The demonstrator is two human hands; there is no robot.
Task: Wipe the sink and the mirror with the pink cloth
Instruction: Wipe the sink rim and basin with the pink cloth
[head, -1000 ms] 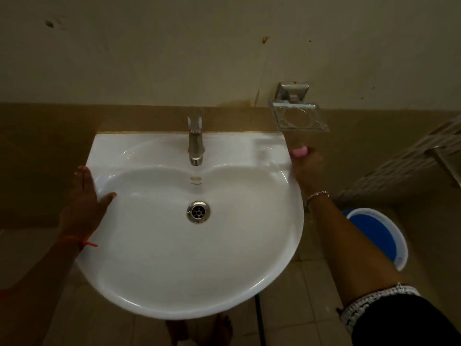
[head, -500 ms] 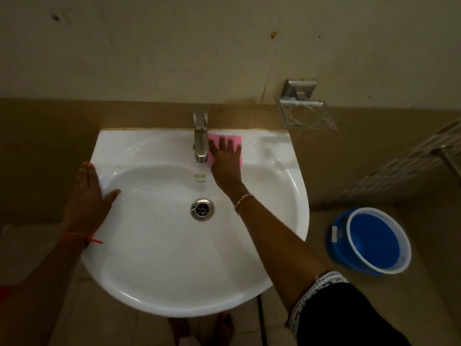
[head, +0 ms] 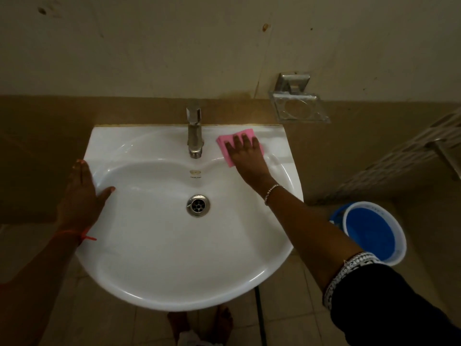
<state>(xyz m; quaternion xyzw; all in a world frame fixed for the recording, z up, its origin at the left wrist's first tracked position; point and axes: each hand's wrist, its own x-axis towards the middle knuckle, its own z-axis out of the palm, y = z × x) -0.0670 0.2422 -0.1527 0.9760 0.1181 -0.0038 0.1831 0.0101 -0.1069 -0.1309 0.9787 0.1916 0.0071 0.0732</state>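
Note:
A white wall-mounted sink fills the middle of the view, with a steel tap at its back and a drain in the bowl. The pink cloth lies flat on the sink's back ledge, right of the tap. My right hand presses down on the cloth with fingers spread. My left hand rests flat on the sink's left rim, holding nothing. No mirror is in view.
A clear soap dish on a metal bracket hangs on the wall at the upper right. A blue bucket with a white rim stands on the floor to the right. A metal rail is at the far right. My feet show below the sink.
My right hand went from the sink's right edge to the ledge by the tap, then slid the cloth a little to the right. My left hand has stayed on the left rim.

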